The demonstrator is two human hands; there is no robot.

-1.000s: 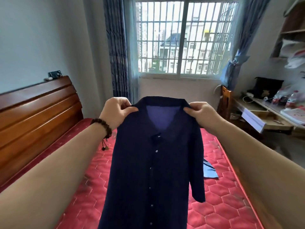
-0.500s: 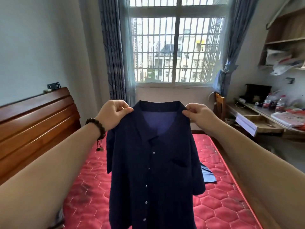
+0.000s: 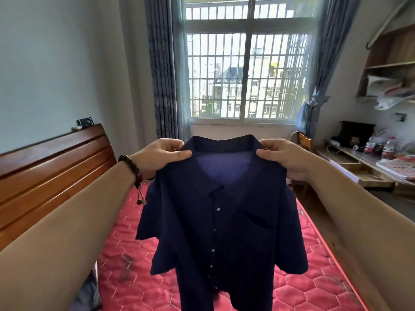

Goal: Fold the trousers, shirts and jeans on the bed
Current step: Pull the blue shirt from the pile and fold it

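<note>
A dark navy short-sleeved shirt (image 3: 226, 225) with a button front and a chest pocket hangs in the air in front of me, facing me, above the red quilted bed (image 3: 125, 265). My left hand (image 3: 164, 156) pinches its left shoulder beside the collar. My right hand (image 3: 285, 157) pinches the right shoulder beside the collar. Both sleeves hang free. The shirt's lower hem runs out of the frame at the bottom.
A wooden headboard (image 3: 51, 167) runs along the left. A grey garment (image 3: 89, 290) lies at the bed's lower left edge. A cluttered desk (image 3: 368, 162) with bottles and a chair (image 3: 304, 142) stand at the right, under shelves. A barred window (image 3: 244, 75) with curtains is ahead.
Both hands have lifted the shirt higher and spread its shoulders wider apart. Both sleeves now hang out to the sides. The view has tilted upward.
</note>
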